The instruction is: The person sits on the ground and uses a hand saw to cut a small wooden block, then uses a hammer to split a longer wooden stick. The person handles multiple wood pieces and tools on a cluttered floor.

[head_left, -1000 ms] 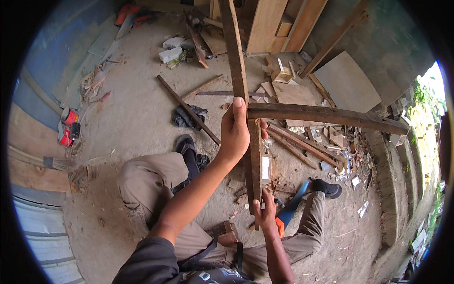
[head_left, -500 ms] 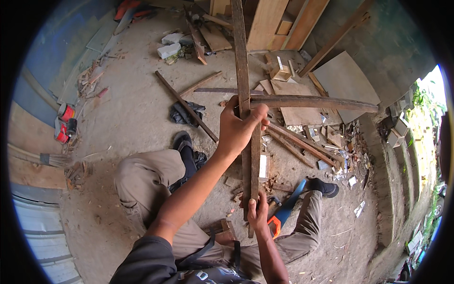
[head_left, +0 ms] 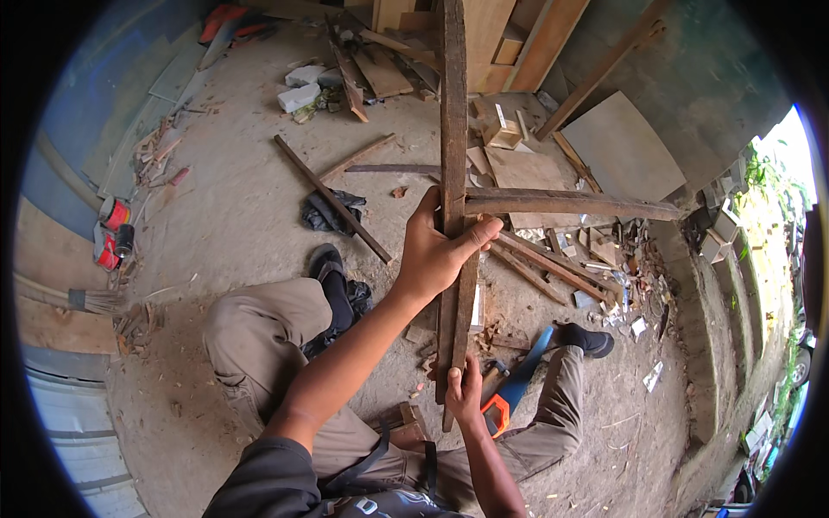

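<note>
Weathered dark wooden cross, upright, clenched in left hand and right hand grips.

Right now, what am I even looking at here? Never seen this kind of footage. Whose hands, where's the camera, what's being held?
There is no machine here: a person works with two bare hands. The single picture comes from a wide fisheye camera on their head, looking down, so straight edges bend near the rim. The person sits on a dusty floor, legs spread. The left hand grips two long weathered wooden slats held together, where a cross slat sticks out to the right. The right hand holds their lower end. A handsaw with an orange handle lies by the right leg. Boards, offcuts and red cans lie scattered around.
</note>
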Demonstrator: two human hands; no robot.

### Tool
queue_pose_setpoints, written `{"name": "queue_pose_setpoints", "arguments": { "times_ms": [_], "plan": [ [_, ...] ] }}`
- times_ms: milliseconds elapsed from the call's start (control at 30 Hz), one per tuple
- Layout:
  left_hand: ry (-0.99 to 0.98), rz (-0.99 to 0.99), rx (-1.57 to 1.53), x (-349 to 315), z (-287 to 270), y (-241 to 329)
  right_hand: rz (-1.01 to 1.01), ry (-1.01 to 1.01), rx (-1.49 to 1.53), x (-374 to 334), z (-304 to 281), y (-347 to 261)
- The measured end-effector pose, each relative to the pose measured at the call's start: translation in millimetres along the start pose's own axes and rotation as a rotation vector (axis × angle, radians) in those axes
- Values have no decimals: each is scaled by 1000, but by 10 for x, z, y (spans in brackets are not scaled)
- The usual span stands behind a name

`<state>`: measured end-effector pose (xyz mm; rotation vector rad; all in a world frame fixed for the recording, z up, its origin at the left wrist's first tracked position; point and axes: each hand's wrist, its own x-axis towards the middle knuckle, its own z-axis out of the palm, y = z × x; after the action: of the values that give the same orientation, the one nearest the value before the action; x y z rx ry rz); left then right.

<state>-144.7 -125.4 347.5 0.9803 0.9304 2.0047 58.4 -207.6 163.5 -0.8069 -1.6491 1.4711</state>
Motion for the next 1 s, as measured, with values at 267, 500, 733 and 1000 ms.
{"name": "queue_pose_setpoints", "arguments": {
  "times_ms": [267,500,733,1000],
  "plan": [
    [-24,51,23,-44,-9,-67,24,-1,26,-16,-40,-22],
    [17,-142,-52,-16,-148,40,-110,-1,-253,-124,-153,46],
    [20,-98,-47,49,-187,103,-8,-69,-200,-27,-139,-153],
    [76,-70,-20,-97,-106,-275,64,-24,-94,-73,-213,15]
  ]
}}
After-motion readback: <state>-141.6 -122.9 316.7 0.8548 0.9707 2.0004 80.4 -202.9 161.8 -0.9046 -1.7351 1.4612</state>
